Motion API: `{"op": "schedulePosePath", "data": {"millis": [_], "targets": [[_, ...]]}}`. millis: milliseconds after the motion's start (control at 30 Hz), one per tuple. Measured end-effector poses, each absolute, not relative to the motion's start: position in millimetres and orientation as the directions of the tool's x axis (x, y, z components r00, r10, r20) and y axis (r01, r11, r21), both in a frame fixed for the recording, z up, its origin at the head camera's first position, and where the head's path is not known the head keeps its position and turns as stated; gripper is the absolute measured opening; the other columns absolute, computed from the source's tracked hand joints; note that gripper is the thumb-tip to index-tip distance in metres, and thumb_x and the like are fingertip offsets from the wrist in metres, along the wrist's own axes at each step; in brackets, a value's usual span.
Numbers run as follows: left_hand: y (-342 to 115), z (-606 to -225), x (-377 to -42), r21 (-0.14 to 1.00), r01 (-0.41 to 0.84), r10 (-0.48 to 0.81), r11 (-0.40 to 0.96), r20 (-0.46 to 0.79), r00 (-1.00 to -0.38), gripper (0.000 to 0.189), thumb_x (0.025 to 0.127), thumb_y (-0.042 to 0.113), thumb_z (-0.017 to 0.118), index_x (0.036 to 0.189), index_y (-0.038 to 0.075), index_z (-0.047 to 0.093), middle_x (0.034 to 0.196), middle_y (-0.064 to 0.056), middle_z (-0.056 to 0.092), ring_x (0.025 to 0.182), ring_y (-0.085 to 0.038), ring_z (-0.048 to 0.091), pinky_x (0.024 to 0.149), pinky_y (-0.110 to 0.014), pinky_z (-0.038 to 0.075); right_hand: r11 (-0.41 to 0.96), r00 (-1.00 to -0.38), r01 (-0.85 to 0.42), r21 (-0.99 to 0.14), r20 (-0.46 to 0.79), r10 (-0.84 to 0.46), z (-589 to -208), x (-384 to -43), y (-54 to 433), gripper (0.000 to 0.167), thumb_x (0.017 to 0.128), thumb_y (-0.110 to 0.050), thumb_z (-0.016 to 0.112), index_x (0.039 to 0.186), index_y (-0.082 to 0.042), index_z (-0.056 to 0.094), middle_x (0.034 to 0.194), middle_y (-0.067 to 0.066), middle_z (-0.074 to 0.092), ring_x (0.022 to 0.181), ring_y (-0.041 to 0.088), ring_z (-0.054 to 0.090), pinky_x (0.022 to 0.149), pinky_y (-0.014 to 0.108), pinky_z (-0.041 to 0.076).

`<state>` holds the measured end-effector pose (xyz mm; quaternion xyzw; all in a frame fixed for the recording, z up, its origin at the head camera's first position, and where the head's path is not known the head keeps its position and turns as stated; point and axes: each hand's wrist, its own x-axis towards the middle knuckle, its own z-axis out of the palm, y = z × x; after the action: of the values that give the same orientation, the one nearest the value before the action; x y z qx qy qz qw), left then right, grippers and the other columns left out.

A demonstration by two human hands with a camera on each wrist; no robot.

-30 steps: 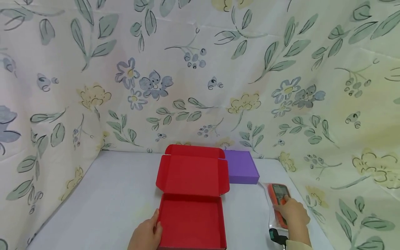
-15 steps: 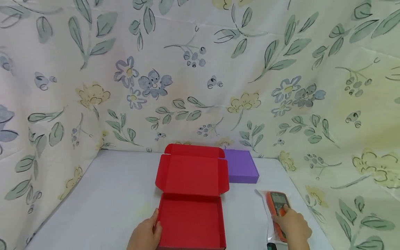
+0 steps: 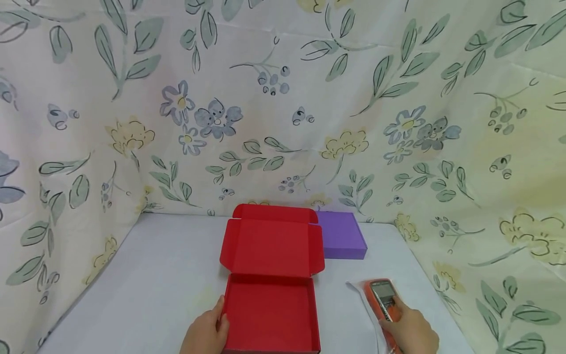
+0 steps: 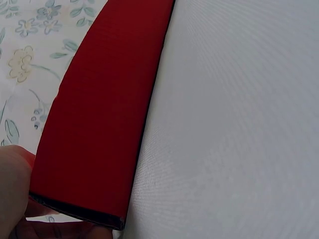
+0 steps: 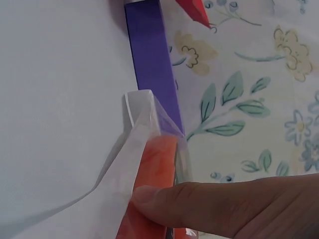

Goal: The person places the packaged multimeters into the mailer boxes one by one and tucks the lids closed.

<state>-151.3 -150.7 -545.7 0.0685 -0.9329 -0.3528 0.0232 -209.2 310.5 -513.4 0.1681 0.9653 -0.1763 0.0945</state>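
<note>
A red cardboard box [image 3: 271,314] stands with its lid raised at the back, in the middle of the head view. My left hand [image 3: 205,329] holds its left side wall, near the front. In the left wrist view the thumb [image 4: 12,189] is at one face of the red wall and fingers show under its edge. On the right, my right hand [image 3: 411,329] grips an orange multimeter [image 3: 382,295] inside a clear plastic bag [image 3: 368,309]. The right wrist view has the thumb [image 5: 169,201] pressed on the orange side through the plastic; the other fingers are hidden there.
A shut purple box [image 3: 342,236] lies behind the multimeter, partly covered by the red lid [image 3: 270,246]. All this is on a white table [image 3: 168,275]. Floral cloth [image 3: 274,108] hangs at the back and along both sides.
My right hand has drawn the bagged multimeter toward the front and to the left, and its top now leans left. The left hand and the red box stay in place.
</note>
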Motion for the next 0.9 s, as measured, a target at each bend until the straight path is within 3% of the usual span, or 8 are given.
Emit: {"op": "schedulePosePath", "data": {"millis": [200,633,900], "targets": [[-150,-545,-150,0.661,-0.118,-0.146,0.741,-0.013,-0.989,0.059,0.093,0.016,0.071,0.146,-0.003,0.053,0.065,0.005,0.049,0.055,-0.013,0.044,0.056,-0.025,0.045,0.889,-0.930,0.342,-0.304,-0.246,0.274,-515,-205,304,0.106,0.071,-0.048,0.088,0.149,0.005,0.041,0.099,0.025,0.065,0.077,0.032,0.058,0.066,0.050,0.051],[-151,-549,-150,0.667,-0.123,-0.153,0.734,-0.013,-0.988,0.057,0.093,0.015,0.071,0.144,-0.004,0.054,0.064,0.004,0.049,0.055,-0.013,0.044,0.054,-0.025,0.045,0.912,-0.937,0.310,-0.270,-0.249,0.245,-523,-198,299,0.115,0.064,-0.050,0.090,0.145,0.012,0.037,0.095,0.020,0.062,0.078,0.030,0.058,0.068,0.048,0.051],[-152,-550,-150,0.660,-0.099,-0.144,0.745,0.015,-0.989,0.057,0.093,0.016,0.070,0.144,-0.003,0.055,0.064,0.005,0.048,0.055,-0.012,0.043,0.055,-0.025,0.045,0.897,-0.958,0.266,-0.354,-0.197,0.207,-526,-193,294,0.112,0.062,-0.041,0.088,0.146,0.009,0.033,0.093,0.018,0.059,0.078,0.029,0.055,0.062,0.044,0.047]]}}
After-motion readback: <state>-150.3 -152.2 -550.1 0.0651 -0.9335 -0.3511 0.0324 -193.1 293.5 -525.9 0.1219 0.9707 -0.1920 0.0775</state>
